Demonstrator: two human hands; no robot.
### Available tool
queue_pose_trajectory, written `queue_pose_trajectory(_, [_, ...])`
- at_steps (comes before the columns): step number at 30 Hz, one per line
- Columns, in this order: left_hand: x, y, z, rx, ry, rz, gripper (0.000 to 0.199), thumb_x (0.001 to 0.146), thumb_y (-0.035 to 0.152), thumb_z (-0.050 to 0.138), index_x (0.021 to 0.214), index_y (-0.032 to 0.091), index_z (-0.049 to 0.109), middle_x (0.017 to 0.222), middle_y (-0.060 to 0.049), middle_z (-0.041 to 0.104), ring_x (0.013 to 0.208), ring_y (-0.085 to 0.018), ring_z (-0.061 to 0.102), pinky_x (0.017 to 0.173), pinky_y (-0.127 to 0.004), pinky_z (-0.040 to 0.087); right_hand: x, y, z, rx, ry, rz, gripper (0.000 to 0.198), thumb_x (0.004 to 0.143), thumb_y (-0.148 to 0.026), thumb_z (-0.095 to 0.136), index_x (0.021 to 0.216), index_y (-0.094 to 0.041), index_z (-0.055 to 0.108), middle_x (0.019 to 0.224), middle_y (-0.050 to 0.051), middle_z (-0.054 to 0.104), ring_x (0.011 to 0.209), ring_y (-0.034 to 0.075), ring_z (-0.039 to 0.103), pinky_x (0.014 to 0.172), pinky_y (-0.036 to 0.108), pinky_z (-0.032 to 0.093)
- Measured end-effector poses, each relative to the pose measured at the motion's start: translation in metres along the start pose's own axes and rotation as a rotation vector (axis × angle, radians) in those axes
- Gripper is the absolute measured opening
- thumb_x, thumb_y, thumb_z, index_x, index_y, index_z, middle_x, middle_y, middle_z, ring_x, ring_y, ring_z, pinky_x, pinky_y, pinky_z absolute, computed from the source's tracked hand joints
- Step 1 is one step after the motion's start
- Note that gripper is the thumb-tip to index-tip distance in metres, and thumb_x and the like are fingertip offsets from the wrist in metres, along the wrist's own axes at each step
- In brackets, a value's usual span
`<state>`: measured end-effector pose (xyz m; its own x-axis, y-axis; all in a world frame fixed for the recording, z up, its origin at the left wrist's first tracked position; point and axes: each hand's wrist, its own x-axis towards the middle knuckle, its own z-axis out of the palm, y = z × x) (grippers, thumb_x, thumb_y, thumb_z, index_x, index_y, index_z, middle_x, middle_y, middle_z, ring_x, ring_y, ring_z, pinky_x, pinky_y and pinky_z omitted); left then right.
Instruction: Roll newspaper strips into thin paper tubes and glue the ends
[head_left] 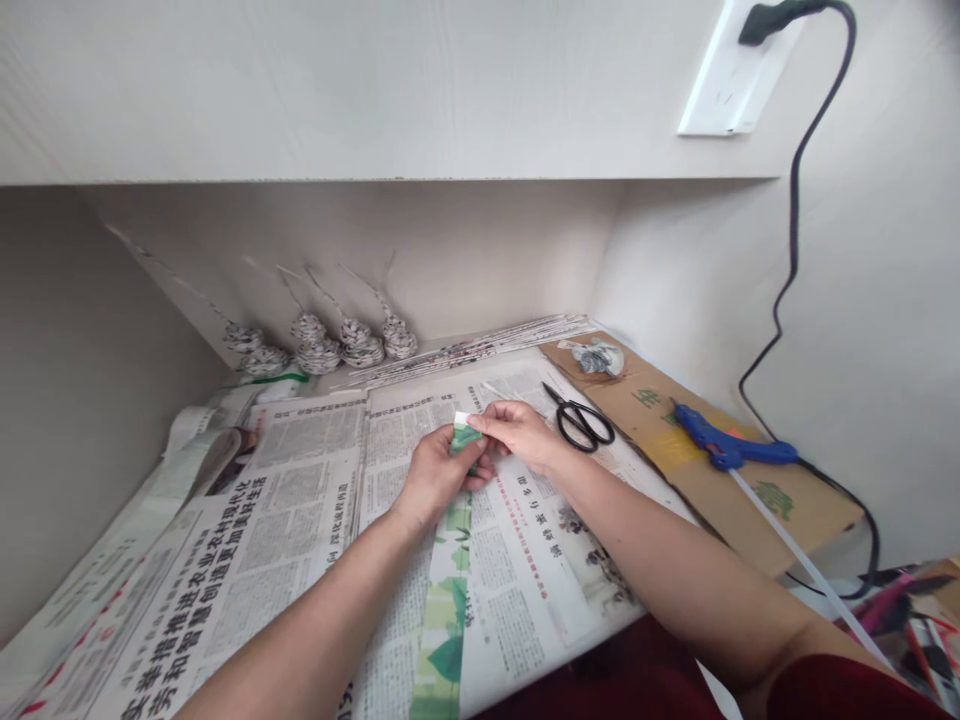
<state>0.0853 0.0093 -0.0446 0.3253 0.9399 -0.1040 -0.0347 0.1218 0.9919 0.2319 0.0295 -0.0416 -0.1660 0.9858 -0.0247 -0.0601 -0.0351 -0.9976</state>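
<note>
A long green-and-white strip with a leaf print (441,620), seemingly paper, runs from the table's near edge up to my hands. My left hand (441,470) pinches it near its far end, thumb on top. The fingers of my right hand (517,432) are closed on the white-edged tip of the same strip, touching the left fingertips. Under both hands lie spread newspaper sheets (300,520). Black-handled scissors (581,420) rest just right of my right hand, blades pointing away. Part of the strip's end is hidden by my fingers.
Several gourd-shaped woven paper pieces (360,342) stand at the back left. Thin rolled paper sticks (480,350) lie along the back. On cardboard (750,515) at right rests a blue glue gun (731,440) with its black cord (796,220). A crumpled bundle (598,357) sits behind. A shelf (420,110) overhangs.
</note>
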Motion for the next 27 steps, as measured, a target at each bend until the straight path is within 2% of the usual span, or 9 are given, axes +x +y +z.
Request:
queue_pose_trajectory(5, [0.001,0.003,-0.002,-0.006,0.029,-0.013,0.031,0.072,0.039,0.068,0.085,0.012,0.06,0.07,-0.007,0.065,0.058,-0.014,0.063,0.051,-0.023,0.053,0.001,-0.002,-0.006,-0.048,-0.06,-0.004,0.031,0.066,-0.044,0.073,0.076,-0.016,0.066,0.057,-0.001,0.059,0.049,0.008,0.051,0.04,0.019,0.032])
queue_pose_trajectory(8, [0.001,0.003,-0.002,0.011,0.019,-0.026,0.031,0.073,0.039,0.067,0.087,0.012,0.059,0.07,-0.007,0.064,0.058,-0.014,0.063,0.052,-0.024,0.053,0.001,-0.003,-0.008,-0.068,-0.053,-0.013,0.03,0.066,-0.041,0.073,0.082,-0.016,0.069,0.059,0.0,0.06,0.05,0.008,0.051,0.039,0.018,0.031])
queue_pose_trajectory(19, [0.001,0.001,-0.001,-0.019,-0.032,-0.019,0.035,0.074,0.042,0.065,0.092,0.012,0.059,0.073,-0.008,0.064,0.061,-0.016,0.065,0.054,-0.025,0.054,0.003,-0.001,-0.013,-0.023,-0.099,0.004,0.029,0.071,-0.041,0.07,0.081,-0.014,0.069,0.058,0.0,0.058,0.049,0.007,0.049,0.041,0.019,0.03])
queue_pose_trajectory(27, [0.002,-0.001,-0.001,-0.026,-0.011,-0.005,0.036,0.076,0.044,0.062,0.093,0.013,0.058,0.073,-0.008,0.065,0.063,-0.018,0.066,0.056,-0.028,0.055,0.004,-0.002,-0.012,0.003,-0.045,0.016,0.027,0.069,-0.039,0.072,0.078,-0.014,0.069,0.057,-0.001,0.058,0.045,0.007,0.047,0.039,0.019,0.03])
